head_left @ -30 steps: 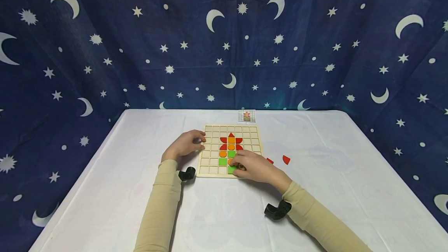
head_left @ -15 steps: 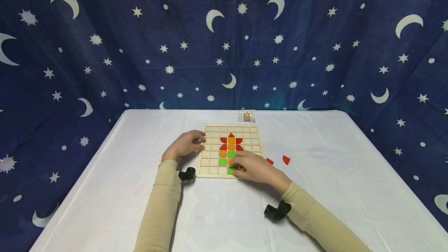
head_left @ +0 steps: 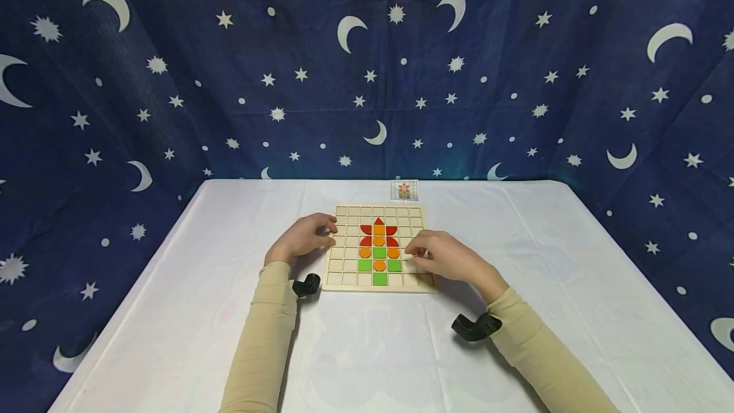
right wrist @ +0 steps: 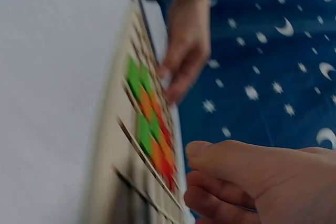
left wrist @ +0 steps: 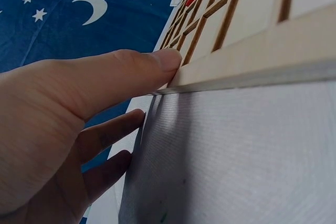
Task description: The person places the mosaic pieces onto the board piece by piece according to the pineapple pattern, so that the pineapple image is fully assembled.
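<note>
A wooden grid board (head_left: 346, 215) lies on the table, with red, orange and green pieces set in its cells. My left hand (head_left: 302, 236) rests at its left edge, the thumb (left wrist: 167, 60) touching the rim in the left wrist view and the other fingers loosely bent alongside. Over the board's right side, my right hand (head_left: 450, 257) hovers with relaxed fingers and nothing showing between them. Near its fingertips sit an orange disc (head_left: 392, 252) and a green square (head_left: 394, 265). A red triangle (head_left: 378, 222) tops the column of pieces.
A small card (head_left: 404, 190) printed with a coloured grid pattern lies behind the board. A white cloth (head_left: 258, 199) covers the table. A blue curtain (head_left: 309, 43) with moons and stars hangs behind it. Black wrist devices (head_left: 477, 327) sit at both sleeves.
My right hand has moved right and slightly away from the front edge, uncovering an orange disc and a green square. It now hides the loose red pieces. The left hand stays put.
</note>
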The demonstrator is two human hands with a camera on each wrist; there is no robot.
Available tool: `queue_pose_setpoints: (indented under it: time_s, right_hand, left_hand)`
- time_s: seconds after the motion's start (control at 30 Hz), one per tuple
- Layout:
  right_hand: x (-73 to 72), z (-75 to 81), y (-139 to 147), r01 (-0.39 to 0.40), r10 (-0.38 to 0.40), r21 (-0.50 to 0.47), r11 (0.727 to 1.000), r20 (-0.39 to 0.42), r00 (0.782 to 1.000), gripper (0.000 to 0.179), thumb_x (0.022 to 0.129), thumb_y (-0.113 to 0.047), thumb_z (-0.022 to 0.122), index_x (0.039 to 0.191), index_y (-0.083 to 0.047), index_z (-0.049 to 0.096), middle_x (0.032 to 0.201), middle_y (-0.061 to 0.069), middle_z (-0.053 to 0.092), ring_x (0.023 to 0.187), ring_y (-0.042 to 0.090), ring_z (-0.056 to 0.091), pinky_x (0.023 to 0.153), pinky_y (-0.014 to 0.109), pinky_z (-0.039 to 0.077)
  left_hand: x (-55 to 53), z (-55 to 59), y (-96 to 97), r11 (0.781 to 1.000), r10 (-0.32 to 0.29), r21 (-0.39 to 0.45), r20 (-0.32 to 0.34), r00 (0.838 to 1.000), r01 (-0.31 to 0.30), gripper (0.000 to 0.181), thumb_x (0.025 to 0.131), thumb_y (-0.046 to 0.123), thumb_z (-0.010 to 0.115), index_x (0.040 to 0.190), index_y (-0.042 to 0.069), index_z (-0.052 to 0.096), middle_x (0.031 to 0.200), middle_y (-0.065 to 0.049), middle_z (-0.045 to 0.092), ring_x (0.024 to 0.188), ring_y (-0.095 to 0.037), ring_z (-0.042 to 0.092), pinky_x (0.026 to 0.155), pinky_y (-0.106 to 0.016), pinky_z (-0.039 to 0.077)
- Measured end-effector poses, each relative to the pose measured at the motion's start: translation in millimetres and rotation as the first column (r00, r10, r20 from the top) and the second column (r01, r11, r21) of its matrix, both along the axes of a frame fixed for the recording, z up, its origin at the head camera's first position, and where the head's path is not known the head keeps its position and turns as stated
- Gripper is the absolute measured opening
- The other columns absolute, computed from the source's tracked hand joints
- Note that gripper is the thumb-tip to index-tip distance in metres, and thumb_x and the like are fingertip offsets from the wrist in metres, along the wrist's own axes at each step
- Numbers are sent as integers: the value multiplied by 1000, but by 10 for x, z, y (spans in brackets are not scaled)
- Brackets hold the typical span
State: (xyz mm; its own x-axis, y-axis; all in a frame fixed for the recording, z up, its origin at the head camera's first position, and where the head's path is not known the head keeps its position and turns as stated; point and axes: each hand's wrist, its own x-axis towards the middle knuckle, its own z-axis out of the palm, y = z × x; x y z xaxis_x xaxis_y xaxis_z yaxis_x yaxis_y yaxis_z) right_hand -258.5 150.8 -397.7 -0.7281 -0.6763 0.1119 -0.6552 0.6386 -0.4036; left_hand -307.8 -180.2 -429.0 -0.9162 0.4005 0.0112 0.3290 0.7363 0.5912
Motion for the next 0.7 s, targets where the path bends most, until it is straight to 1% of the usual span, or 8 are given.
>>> queue_pose_setpoints:
  time_s: [0.1, 0.17, 0.23, 0.33, 0.4, 0.47, 0.53, 0.7]
  right_hand:
    - [-63, 72, 194, 48, -48, 14, 999, 28, 998, 18, 89, -15, 69, 105, -6, 73, 94, -3, 65, 80, 10, 57, 74, 30, 51]
    - [-99, 94, 312, 84, -86, 23, 996, 77, 993, 20, 89, -16, 70, 106, -6, 73, 95, -2, 65, 77, 10, 56, 67, 29, 52]
    - [-133, 86, 408, 114, -118, 39, 993, 126, 985, 19, 88, -15, 71, 105, -6, 72, 94, -1, 65, 76, 11, 56, 64, 28, 52]
    - [-164, 47, 504, 102, -112, 62, 993, 189, 976, 19, 86, -14, 74, 102, -6, 71, 91, -2, 64, 75, 11, 56, 63, 27, 52]
    - [-169, 21, 528, 76, -93, 86, 993, 216, 972, 18, 83, -13, 76, 98, -7, 70, 87, -3, 62, 77, 11, 55, 68, 27, 50]
    - [-166, -2, 534, 42, -65, 107, 993, 228, 971, 19, 80, -14, 77, 95, -7, 68, 84, -3, 60, 77, 10, 53, 70, 26, 48]
    - [-157, -21, 523, 23, -51, 118, 993, 234, 971, 21, 78, -14, 79, 93, -7, 65, 82, -3, 58, 75, 10, 51, 68, 26, 46]
    - [-143, -57, 476, 32, -59, 118, 992, 232, 971, 23, 78, -14, 79, 92, -7, 62, 81, -2, 56, 73, 10, 49, 66, 25, 45]
  left_hand:
    - [-5, -4, 7, 1000, 8, 0, 7, 1000, -8, 30, 85, 13, 74, 112, 4, 69, 139, -13, 54, 136, -32, 42, 115, -44, 31]
    - [-8, -5, 8, 1000, 13, -3, 12, 1000, -13, 30, 85, 14, 74, 113, 4, 69, 140, -13, 54, 136, -31, 42, 115, -44, 31]
    - [-10, -3, 4, 1000, 13, -3, 12, 1000, -13, 30, 85, 14, 74, 113, 4, 69, 140, -12, 54, 136, -31, 41, 115, -44, 30]
    - [-12, 0, -8, 1000, 2, -1, -2, 1000, -2, 29, 84, 13, 74, 111, 3, 69, 139, -13, 55, 136, -32, 42, 115, -44, 31]
    - [-11, -5, -14, 1000, -7, 5, -14, 1000, 7, 28, 84, 13, 74, 110, 3, 69, 138, -14, 56, 135, -33, 43, 115, -44, 31]
    - [-12, -11, -18, 1000, -15, 11, -24, 1000, 15, 27, 84, 12, 74, 108, 3, 69, 137, -14, 56, 134, -33, 44, 115, -44, 31]
    - [-14, -16, -18, 1000, -17, 16, -25, 1000, 18, 26, 84, 12, 74, 108, 3, 69, 137, -14, 56, 134, -32, 44, 115, -43, 31]
    - [-10, -12, -14, 1000, -18, 11, -24, 1000, 18, 26, 84, 13, 74, 107, 3, 69, 137, -14, 56, 134, -33, 44, 115, -44, 31]
